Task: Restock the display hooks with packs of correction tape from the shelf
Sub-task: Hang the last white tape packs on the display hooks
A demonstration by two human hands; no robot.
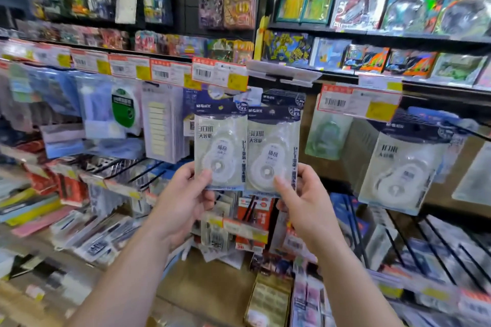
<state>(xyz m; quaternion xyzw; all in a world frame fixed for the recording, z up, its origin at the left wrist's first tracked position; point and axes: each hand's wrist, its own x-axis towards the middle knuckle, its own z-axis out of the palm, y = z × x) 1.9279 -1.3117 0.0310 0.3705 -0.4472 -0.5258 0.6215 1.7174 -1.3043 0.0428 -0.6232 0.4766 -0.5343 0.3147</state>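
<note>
Neither clear plastic correction tape pack is hung yet: the left hand (186, 194) pinches one pack (220, 148) and the right hand (303, 199) pinches the other (273, 151), below the hooks.

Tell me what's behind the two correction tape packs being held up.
Behind the left pack and right pack, the dark header cards of more packs show above them, hanging below the price tags. Their lower parts and the hooks are covered.

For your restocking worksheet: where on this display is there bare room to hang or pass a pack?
Bare brown backboard shows between the right-hand pack and the green pack. Hooks left of the left-hand pack are crowded, as is the lower shelf.
</note>
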